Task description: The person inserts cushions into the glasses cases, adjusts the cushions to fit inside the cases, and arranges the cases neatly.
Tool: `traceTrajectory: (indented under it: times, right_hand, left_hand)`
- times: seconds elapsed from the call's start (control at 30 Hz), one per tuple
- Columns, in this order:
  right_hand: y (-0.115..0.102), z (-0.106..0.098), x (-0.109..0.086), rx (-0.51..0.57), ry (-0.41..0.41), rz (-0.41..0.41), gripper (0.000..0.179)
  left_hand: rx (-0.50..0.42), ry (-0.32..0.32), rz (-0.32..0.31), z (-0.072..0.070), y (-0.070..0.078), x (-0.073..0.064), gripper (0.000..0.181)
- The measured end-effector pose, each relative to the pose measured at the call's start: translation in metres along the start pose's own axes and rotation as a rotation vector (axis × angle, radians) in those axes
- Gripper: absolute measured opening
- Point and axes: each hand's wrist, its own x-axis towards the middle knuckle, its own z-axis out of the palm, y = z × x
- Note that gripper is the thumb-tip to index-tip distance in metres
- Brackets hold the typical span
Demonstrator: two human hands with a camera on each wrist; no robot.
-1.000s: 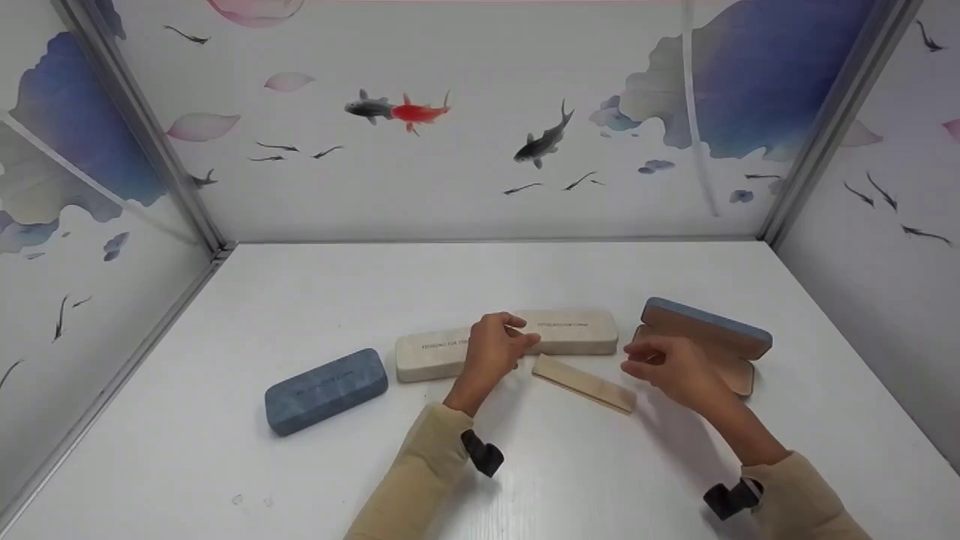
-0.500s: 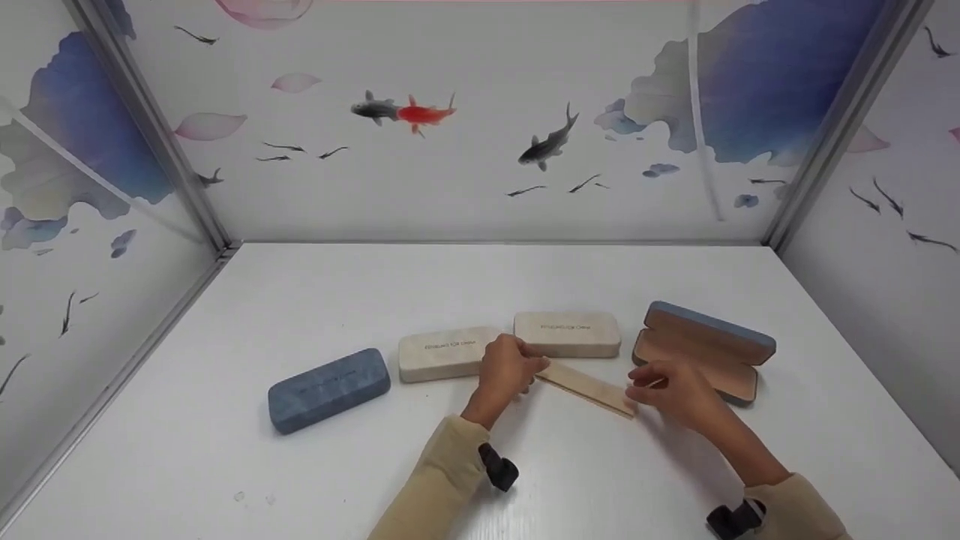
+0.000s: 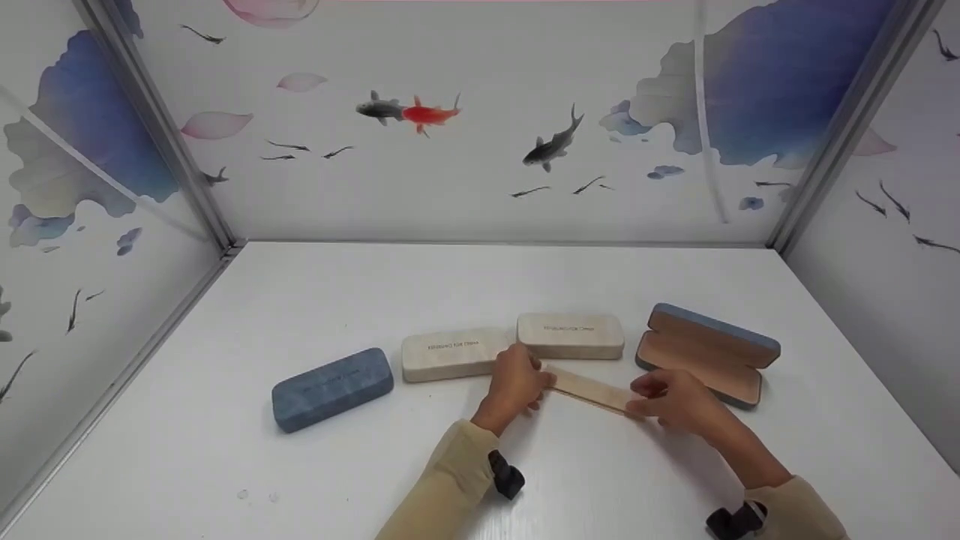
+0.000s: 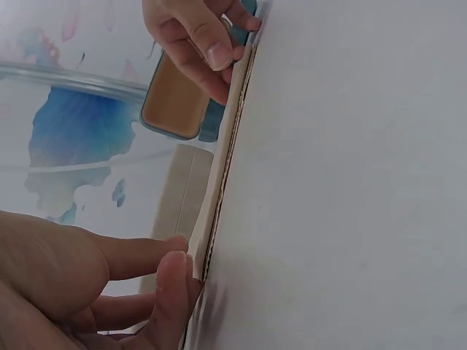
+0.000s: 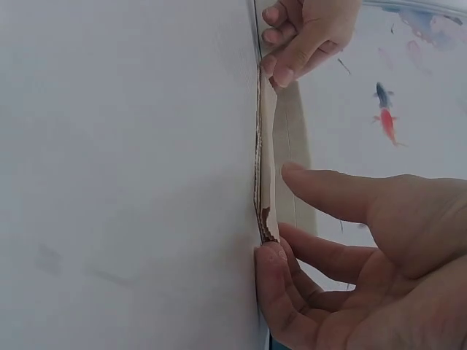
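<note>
A narrow beige strip of folded corrugated cardboard (image 3: 589,388) lies slantwise on the white table, its ribbed edge showing in the left wrist view. My left hand (image 3: 517,379) pinches its left end, with thumb and index fingertips (image 4: 174,266) close together there. At the other end is my right hand (image 3: 679,401); its bent fingers touch the strip's tip, while the thumb (image 5: 321,191) stands apart from the cardboard. Just behind the left hand sit two shut cream glasses cases, one on the left (image 3: 454,354) and one on the right (image 3: 570,336).
A blue glasses case (image 3: 705,352) with a brown lining stands with its lid up behind the right hand. Another blue case (image 3: 332,390), lid down, lies at the left. White printed panels (image 3: 480,202) wall in the table (image 3: 225,465) at the back and sides.
My left hand has come down from over the cream cases to the left end of the cardboard strip. My right hand has lowered to its right end.
</note>
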Motion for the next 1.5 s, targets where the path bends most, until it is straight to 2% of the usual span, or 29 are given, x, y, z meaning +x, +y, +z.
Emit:
traceTrajectory:
  times: [0.3,0.6,0.7,0.87,1.1,1.3,1.5]
  right_hand:
    - [0.002,0.004,0.002,-0.035,0.013,0.013,0.028]
    - [0.003,0.003,0.003,-0.026,-0.012,0.067,0.018]
    - [0.003,0.001,0.002,-0.008,-0.026,0.089,0.020]
    - [0.002,-0.005,0.001,0.020,-0.041,0.061,0.025]
    - [0.002,-0.016,-0.002,0.117,-0.069,-0.039,0.027]
    - [0.005,-0.030,-0.004,0.146,-0.064,-0.020,0.036]
    - [0.009,-0.046,-0.007,0.148,-0.070,0.016,0.034]
  left_hand:
    - [0.052,-0.012,0.007,0.000,-0.006,0.003,0.004]
    - [0.152,-0.018,0.045,-0.002,-0.002,0.000,0.019]
    - [0.109,-0.044,0.034,-0.006,-0.002,0.000,0.016]
    - [0.034,-0.087,0.011,-0.011,-0.003,0.003,0.003]
    - [-0.043,-0.128,-0.051,-0.009,0.005,0.005,0.026]
    - [-0.076,-0.167,-0.031,-0.005,0.012,0.008,0.025]
    - [-0.128,-0.216,-0.079,0.003,0.024,0.015,0.021]
